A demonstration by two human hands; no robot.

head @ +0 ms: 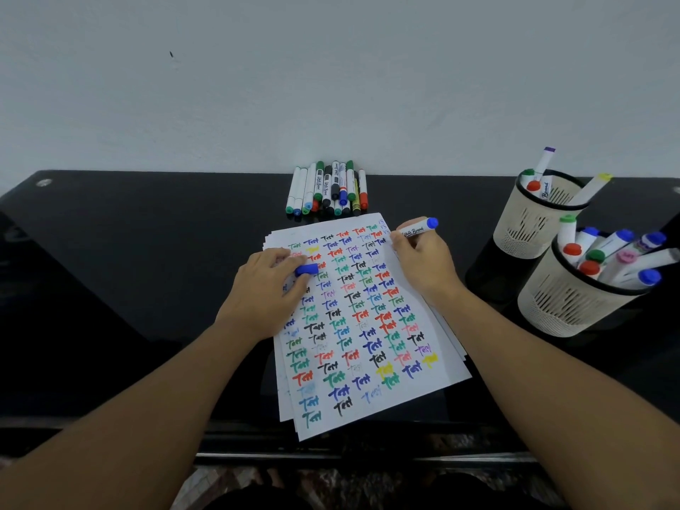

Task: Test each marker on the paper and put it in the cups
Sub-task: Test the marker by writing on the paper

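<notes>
Right grip (423,259) holds blue marker (417,230); left grip (265,288) pinches cap (306,269); cups (574,292) nearby.

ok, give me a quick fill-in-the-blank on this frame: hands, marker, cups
1. The right hand holds a whiteboard marker whose end plug is ____.
2. The left hand holds a blue ____ while resting on the paper.
3. The number of mesh cups holding markers is ____.
4. The untested markers lie in a pile against the ____.

Missing words: blue; cap; two; wall
</notes>
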